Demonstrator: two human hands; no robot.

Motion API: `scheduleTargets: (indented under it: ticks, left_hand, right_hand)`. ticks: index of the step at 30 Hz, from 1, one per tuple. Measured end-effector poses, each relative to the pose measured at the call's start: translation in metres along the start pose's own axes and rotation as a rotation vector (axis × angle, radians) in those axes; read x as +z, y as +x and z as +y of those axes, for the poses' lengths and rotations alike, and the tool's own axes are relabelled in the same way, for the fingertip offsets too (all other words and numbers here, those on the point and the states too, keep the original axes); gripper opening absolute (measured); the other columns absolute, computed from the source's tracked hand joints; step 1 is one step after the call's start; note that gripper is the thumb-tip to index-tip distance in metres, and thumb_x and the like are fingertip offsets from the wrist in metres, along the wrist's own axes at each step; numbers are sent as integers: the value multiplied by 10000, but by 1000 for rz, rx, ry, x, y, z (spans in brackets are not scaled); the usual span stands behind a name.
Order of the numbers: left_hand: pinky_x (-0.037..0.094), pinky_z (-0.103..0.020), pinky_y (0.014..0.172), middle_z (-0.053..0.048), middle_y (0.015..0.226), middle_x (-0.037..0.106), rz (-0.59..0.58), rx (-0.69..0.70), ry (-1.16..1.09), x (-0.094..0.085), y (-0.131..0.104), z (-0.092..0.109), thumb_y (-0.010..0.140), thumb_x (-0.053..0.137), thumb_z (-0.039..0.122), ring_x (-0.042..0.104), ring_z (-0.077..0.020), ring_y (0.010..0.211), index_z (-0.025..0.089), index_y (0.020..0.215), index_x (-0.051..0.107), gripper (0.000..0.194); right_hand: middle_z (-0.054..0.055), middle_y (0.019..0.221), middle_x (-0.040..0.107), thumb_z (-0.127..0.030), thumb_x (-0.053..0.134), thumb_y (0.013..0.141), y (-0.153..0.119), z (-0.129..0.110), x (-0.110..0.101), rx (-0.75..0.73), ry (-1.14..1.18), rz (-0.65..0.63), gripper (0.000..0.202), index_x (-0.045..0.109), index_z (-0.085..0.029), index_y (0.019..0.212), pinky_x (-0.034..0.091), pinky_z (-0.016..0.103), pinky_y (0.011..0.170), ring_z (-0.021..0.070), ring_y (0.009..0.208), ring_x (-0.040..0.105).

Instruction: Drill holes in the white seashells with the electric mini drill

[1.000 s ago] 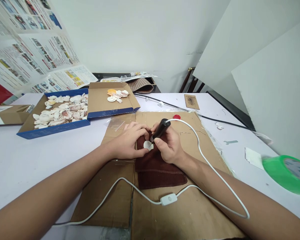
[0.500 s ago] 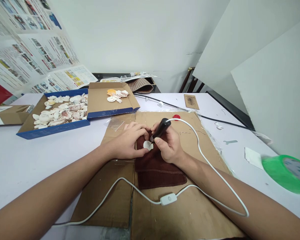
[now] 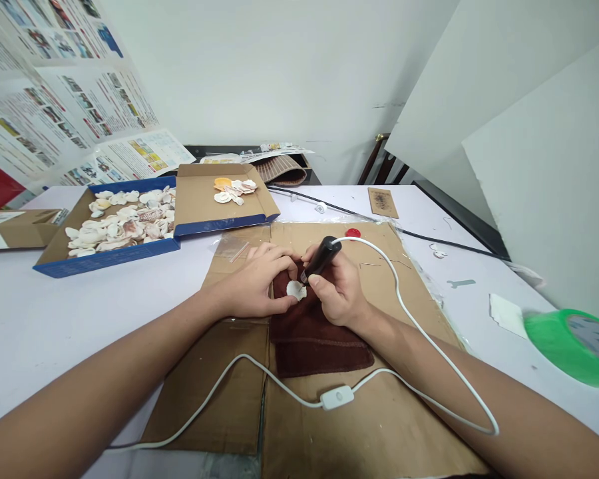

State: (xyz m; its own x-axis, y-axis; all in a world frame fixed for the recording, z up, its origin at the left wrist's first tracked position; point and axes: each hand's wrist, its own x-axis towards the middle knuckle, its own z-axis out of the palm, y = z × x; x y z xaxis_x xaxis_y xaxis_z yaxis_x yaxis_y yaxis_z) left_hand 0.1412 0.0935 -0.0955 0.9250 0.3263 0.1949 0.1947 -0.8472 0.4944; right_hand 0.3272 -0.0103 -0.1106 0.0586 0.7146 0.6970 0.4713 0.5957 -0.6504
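A small white seashell [image 3: 294,290] lies on a folded dark brown cloth [image 3: 324,356]. My left hand [image 3: 257,279] is closed on the shell's left side, with the thumb below and the fingers above. In my right hand [image 3: 343,286] is a black pen-shaped electric drill [image 3: 322,258], tilted, its thin tip at the shell's right edge. Whether the tip touches the shell is too small to tell. A white cord [image 3: 397,286] runs from the drill's top over my right forearm to an inline switch [image 3: 337,397] below the cloth.
Cardboard sheets [image 3: 379,426] lie under the cloth. A blue-edged box [image 3: 104,256] of seashells stands at left, with several shells [image 3: 232,189] on its lid. At right are a small wrench [image 3: 461,283], green tape [image 3: 569,346] and a black cable [image 3: 454,246]. A red cap [image 3: 353,233] sits behind the drill.
Almost nothing differs. The drill tip and shell show only a very slight shift; both hands keep their hold.
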Motion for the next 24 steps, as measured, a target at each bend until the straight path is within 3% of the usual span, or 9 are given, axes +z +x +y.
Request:
scheduleTargets:
  ticks: [15,24]
  left_hand:
    - [421,-518,1103,-93,1399,624,-16,-8,-6,1,-1,0,917,686,425,502,-345,1303,231,1079,657,255]
    - [434,-533,1093,-111,1386,628,-10,-4,2,1,-1,0,904,704,428,510,-353,1272,224,1097,676,282]
  right_hand:
    - [46,904,643,-496,564,1020,0,-1,0,30,4,-34,252,586,-245,1036,529,414,746,232,782,601]
    - [31,879,618,-459,577,995,0,-1,-1,37,-13,-44,207,564,-253,983,519,401,715,223,749,589]
